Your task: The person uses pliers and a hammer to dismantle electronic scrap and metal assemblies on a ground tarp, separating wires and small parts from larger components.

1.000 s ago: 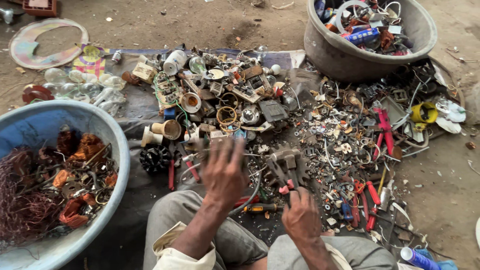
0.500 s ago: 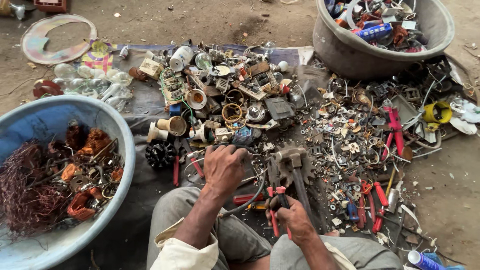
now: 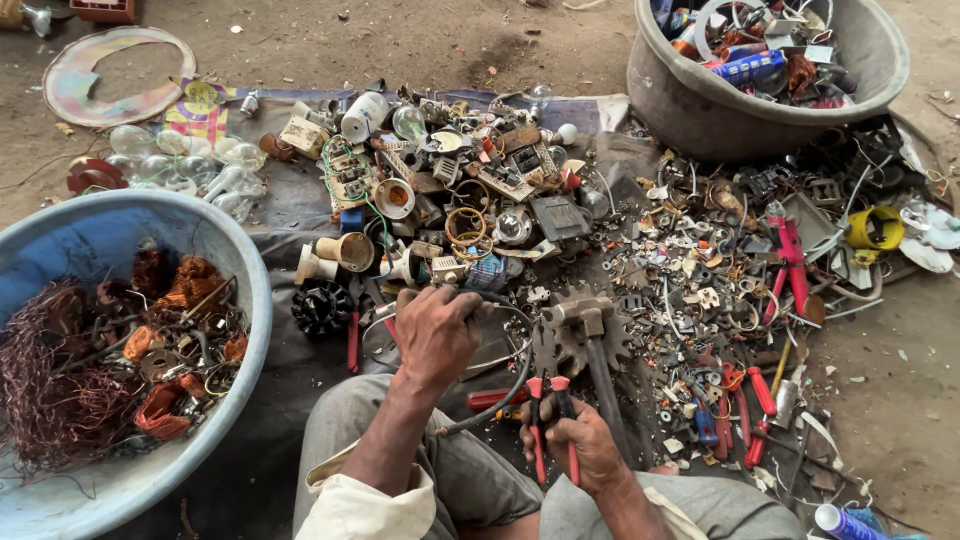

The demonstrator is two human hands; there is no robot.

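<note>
Bare dirt ground, with a dark cloth (image 3: 280, 215) spread over it and heaped with scrap: bulbs, switches, coils, small metal bits. We sit at the near edge, knees up.

Our left hand (image 3: 436, 335) is closed around a small piece at the near side of the heap; what it is we cannot tell, but a grey cable (image 3: 505, 395) curves from under the hand down toward our lap. Our right hand (image 3: 578, 445) grips red-handled pliers (image 3: 548, 400), fist tight on the handles, jaws pointing far toward a rusty gear (image 3: 590, 335) with a hammer (image 3: 600, 365) lying across it.

Near left, a blue basin (image 3: 90, 235) holds tangled copper wire (image 3: 50, 385). Far right, a grey tub (image 3: 720, 105) is filled with mixed scrap. Red screwdrivers (image 3: 760, 390) lie right of the hammer.
</note>
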